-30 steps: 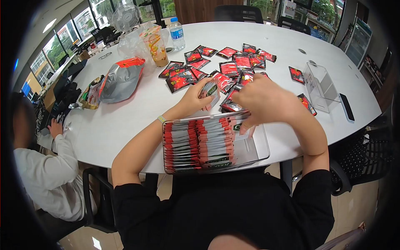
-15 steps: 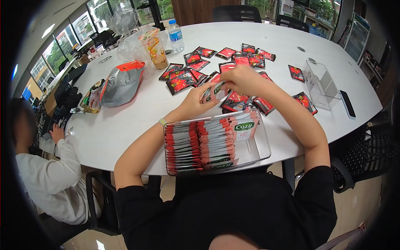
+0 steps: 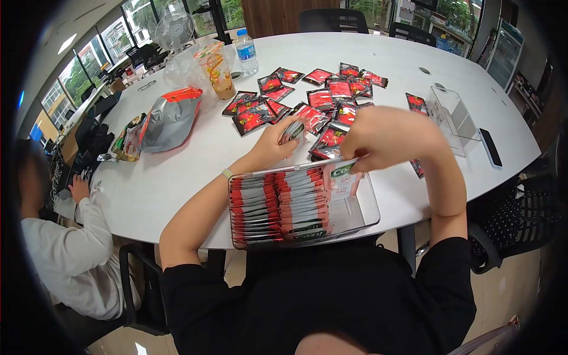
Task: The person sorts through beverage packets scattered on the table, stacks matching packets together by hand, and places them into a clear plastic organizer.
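My left hand is closed around a few Cozy tea sachets above the table, beyond the box. In my right hand, the fingers pinch a pink-and-white Cozy tea sachet at the box's far right, over another sachet standing there. The clear plastic box is at the table's near edge. Upright red-and-grey sachets fill its left row, and pink-and-white ones stand in the row beside them. Part of the box's right side holds no sachets.
Red-and-black packets lie scattered beyond my hands. Left of them are a drink cup, a water bottle and a silver bag. A clear stand and a phone lie right. A person in white sits left.
My right hand has moved from beside my left hand down to the box, bringing a sachet with it. My left hand keeps its sachets and has shifted only slightly.
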Demonstrator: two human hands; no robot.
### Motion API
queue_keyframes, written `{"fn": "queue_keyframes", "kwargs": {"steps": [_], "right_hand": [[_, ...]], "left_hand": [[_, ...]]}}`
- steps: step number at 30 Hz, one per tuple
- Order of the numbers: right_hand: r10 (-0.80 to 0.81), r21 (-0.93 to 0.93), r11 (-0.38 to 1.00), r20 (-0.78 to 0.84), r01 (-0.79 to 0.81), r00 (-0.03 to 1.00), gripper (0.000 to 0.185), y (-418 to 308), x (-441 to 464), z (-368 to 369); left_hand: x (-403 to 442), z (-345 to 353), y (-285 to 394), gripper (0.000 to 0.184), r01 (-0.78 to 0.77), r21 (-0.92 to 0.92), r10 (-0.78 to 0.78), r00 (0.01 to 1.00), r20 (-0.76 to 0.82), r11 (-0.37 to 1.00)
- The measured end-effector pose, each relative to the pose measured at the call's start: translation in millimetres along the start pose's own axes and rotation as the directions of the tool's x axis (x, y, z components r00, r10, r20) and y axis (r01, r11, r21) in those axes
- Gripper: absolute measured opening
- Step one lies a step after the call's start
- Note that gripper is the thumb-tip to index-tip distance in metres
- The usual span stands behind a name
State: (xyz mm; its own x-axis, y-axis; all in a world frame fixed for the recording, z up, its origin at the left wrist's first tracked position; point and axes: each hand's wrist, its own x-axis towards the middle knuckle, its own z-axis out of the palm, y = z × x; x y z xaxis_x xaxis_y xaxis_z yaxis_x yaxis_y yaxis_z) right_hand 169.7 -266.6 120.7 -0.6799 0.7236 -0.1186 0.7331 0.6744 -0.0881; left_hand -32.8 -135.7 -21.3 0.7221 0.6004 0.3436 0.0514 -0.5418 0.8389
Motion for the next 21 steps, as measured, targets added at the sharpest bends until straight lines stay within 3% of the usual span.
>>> {"fn": "queue_keyframes", "kwargs": {"steps": [1, 2, 4, 9, 12, 15, 16, 17, 18, 20, 21], "right_hand": [[-0.041, -0.269, 0.963, -0.073, 0.02, 0.996, 0.012, -5.8, 0.2, 8.8], [-0.041, -0.27, 0.963, -0.074, 0.02, 0.996, 0.012, -11.8, 2.8, 14.7], [0.094, -0.379, 0.916, -0.122, -0.134, 0.988, 0.018, -22.3, 9.7, 24.4], [0.125, -0.451, 0.878, -0.114, -0.163, 0.986, 0.027, -31.4, 10.2, 28.3], [0.103, -0.369, 0.916, -0.161, -0.157, 0.982, 0.037, -21.6, 7.5, 22.7], [0.076, -0.06, 0.994, -0.266, -0.095, 0.961, 0.044, -0.7, 14.6, 10.0], [0.076, -0.063, 0.993, -0.264, -0.095, 0.961, 0.044, 8.4, 20.9, 10.6], [0.04, 0.001, 0.999, -0.385, -0.043, 0.922, 0.043, 17.8, 29.6, 14.2], [0.013, 0.058, 0.998, -0.501, 0.019, 0.865, 0.043, 25.6, 38.1, 19.0], [0.044, 0.084, 0.996, -0.523, 0.001, 0.851, 0.039, 42.1, 56.0, 36.4], [-0.027, 0.045, 0.997, -0.574, 0.064, 0.819, 0.039, 55.0, 66.8, 51.6]], "left_hand": [[-0.7, -1.4, 1.6, 0.043, 0.069, 0.002, -0.069, 0.997, 0.02, 0.998], [-1.1, -2.5, 2.6, 0.043, 0.137, 0.005, -0.137, 0.99, 0.04, 0.991], [-0.2, -2.4, -1.1, 0.043, 0.102, -0.006, -0.102, 0.994, 0.036, 0.995], [-1.6, -0.5, 4.4, 0.042, 0.082, -0.031, -0.081, 0.997, 0.018, 0.996], [-1.8, -1.9, -1.1, 0.039, -0.03, 0.068, 0.031, 0.999, -0.018, 0.997], [-3.1, -4.3, 3.1, 0.037, 0.089, -0.067, -0.085, 0.995, 0.052, 0.994], [-3.0, -4.6, 6.5, 0.037, 0.154, -0.113, -0.15, 0.988, 0.036, 0.982], [-2.8, -4.6, 9.4, 0.038, 0.216, -0.16, -0.215, 0.976, 0.023, 0.963], [-2.9, -4.0, 11.8, 0.038, 0.215, -0.161, -0.214, 0.977, 0.022, 0.963], [-3.3, -2.7, 15.2, 0.043, 0.212, -0.085, -0.208, 0.977, 0.054, 0.974], [-2.9, -2.6, 15.2, 0.043, 0.212, -0.082, -0.208, 0.977, 0.054, 0.974]]}}
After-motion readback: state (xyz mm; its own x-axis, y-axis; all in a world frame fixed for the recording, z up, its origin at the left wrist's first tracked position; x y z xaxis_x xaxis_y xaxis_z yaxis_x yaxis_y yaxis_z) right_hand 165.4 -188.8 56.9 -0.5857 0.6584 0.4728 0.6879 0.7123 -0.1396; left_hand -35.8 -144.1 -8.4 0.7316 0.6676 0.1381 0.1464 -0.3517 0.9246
